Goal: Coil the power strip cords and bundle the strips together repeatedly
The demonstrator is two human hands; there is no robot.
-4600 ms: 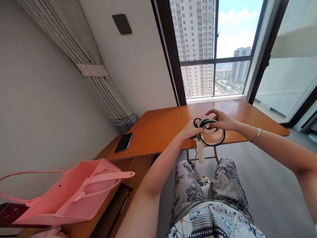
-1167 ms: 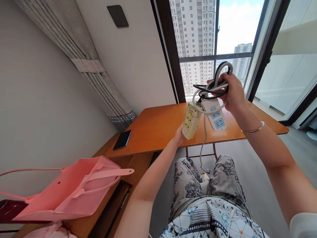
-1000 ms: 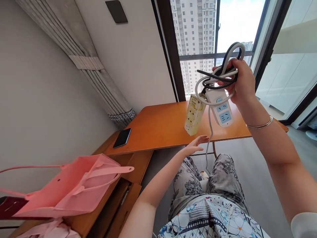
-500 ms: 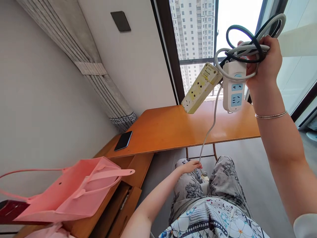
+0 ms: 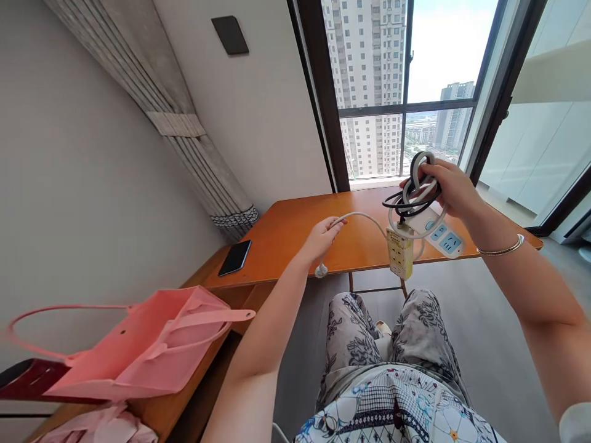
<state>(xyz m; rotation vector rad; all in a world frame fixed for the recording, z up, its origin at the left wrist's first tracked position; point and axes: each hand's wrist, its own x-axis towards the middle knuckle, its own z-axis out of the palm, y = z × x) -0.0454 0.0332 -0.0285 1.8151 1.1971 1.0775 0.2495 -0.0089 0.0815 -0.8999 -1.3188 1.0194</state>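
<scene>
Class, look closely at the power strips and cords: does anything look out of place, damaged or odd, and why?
Yes: the yellowish power strip looks discoloured compared with the white power strip, possibly aged or stained. Black and white cords loop messily together in the right hand. No crack or spill is visible.

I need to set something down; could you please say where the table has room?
Bare tabletop lies between phone and left hand, and from that hand toward the window. Held cords and power strips crowd the right.
</scene>
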